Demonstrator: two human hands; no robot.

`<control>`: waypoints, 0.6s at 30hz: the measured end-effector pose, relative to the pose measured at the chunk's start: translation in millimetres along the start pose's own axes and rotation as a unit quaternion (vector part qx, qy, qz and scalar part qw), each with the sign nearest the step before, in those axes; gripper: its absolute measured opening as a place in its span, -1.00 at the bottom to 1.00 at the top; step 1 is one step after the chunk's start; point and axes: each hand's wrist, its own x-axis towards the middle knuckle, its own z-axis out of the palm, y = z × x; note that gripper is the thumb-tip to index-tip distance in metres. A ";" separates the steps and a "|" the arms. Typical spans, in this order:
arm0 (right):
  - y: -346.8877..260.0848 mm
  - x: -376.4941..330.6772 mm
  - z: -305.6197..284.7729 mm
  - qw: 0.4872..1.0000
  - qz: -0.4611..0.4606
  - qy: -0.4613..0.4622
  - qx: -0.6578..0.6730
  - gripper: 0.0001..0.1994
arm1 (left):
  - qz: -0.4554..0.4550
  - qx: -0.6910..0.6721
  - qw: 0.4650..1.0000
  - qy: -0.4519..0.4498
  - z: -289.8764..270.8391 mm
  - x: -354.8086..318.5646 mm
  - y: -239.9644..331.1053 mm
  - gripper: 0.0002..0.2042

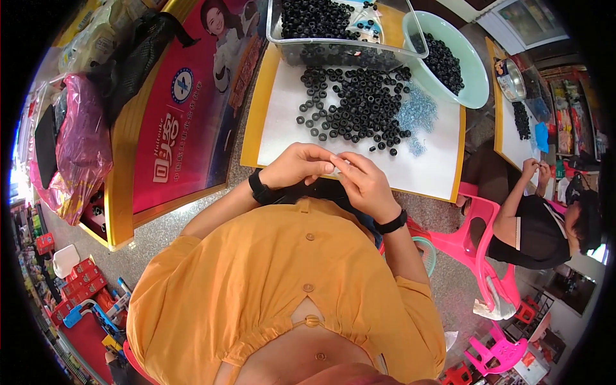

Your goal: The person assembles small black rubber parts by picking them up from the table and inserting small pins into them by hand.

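Observation:
My left hand (295,167) and my right hand (368,185) meet at the near edge of a white tabletop (280,131) with yellow borders. Both are closed in a pinch, fingertips together. A tiny pale bit shows between them, too small to name. Just beyond lies a loose spread of small black rings (367,106). To its right is a heap of small clear, bluish pieces (417,114). A clear plastic bin (340,46) of black rings stands at the back. Beside it, a pale green basin (476,80) holds more of them.
On the left stands a counter with a pink poster front (170,151), carrying plastic bags (83,147). To the right, another person (536,224) works at a second table (507,131), near a pink plastic chair (471,224). Red boxes (83,282) stand at the lower left.

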 end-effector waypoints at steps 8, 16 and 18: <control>27.1 -10.3 -11.4 0.990 0.103 0.073 -0.065 -0.70 | 0.060 0.072 0.995 0.035 -7.4 7.3 -6.9 -0.78; 49.9 -4.8 -26.9 0.970 0.120 0.036 -0.207 -0.84 | 0.082 0.091 0.992 0.040 -4.0 8.7 -3.7 -0.79; 39.3 3.2 -28.2 0.973 0.095 0.050 -0.206 -0.87 | 0.070 0.087 0.993 0.046 -1.6 7.3 1.4 -0.79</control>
